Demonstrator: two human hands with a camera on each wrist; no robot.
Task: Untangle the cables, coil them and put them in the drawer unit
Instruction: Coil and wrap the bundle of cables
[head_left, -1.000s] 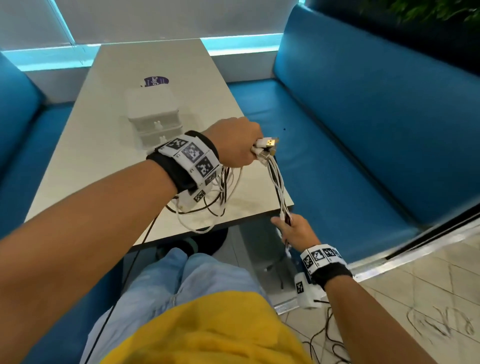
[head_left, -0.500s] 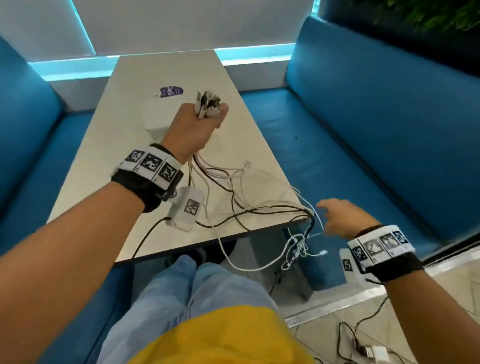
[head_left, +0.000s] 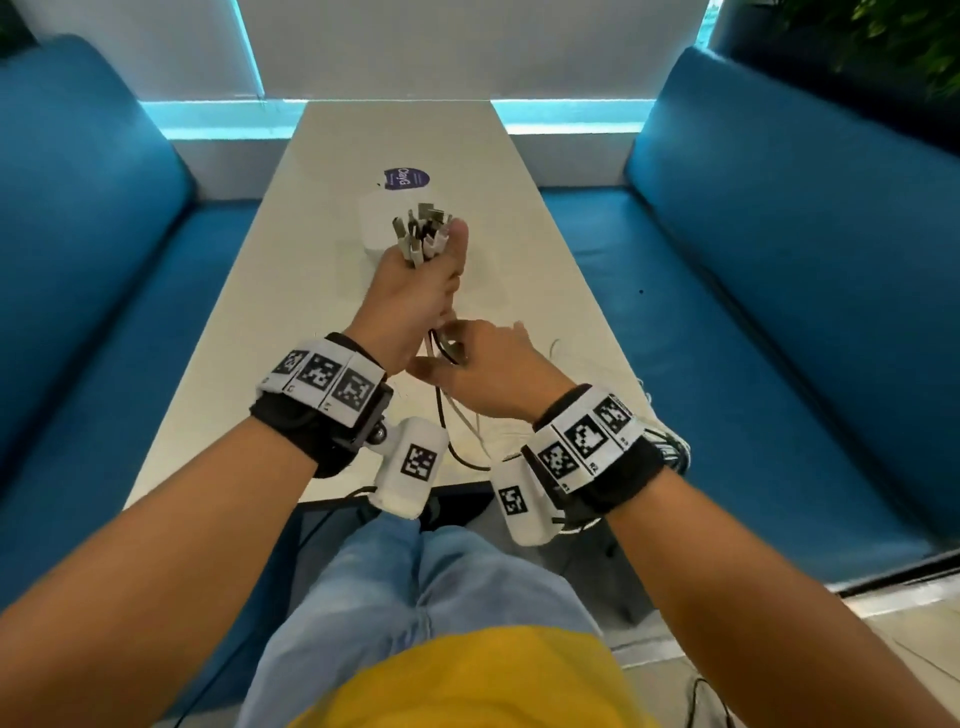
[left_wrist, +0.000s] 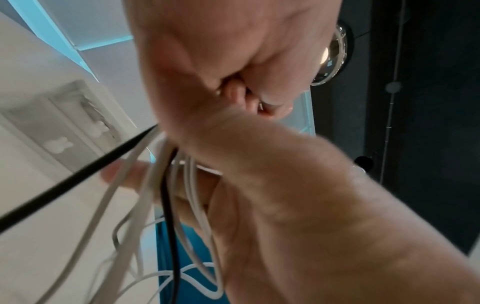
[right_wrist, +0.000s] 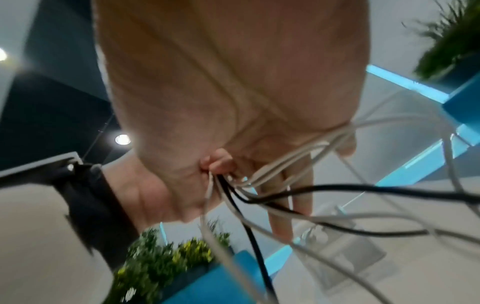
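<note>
My left hand (head_left: 415, 296) is raised over the table in a fist round a bundle of white and black cables (head_left: 457, 421). Their plugs (head_left: 423, 231) stick up out of the fist. The strands hang from it to the table. My right hand (head_left: 488, 369) is just below the left fist. Its fingers (right_wrist: 285, 205) lie fairly straight among the hanging cables (right_wrist: 259, 176), touching them. The white drawer unit (head_left: 371, 226) stands behind the left hand, partly hidden. In the left wrist view the drawer unit (left_wrist: 64, 123) shows closed fronts.
The white table (head_left: 291, 291) runs away from me between two blue benches (head_left: 104, 312) (head_left: 779, 312). A purple sticker (head_left: 407, 178) lies beyond the drawer unit. More cable loops (head_left: 670, 447) hang over the table's right front corner. My knees are under the near edge.
My right hand has come up from the table's right edge to the strands under the left fist. The left hand still holds the bundle of plugs upright, in front of the drawer unit.
</note>
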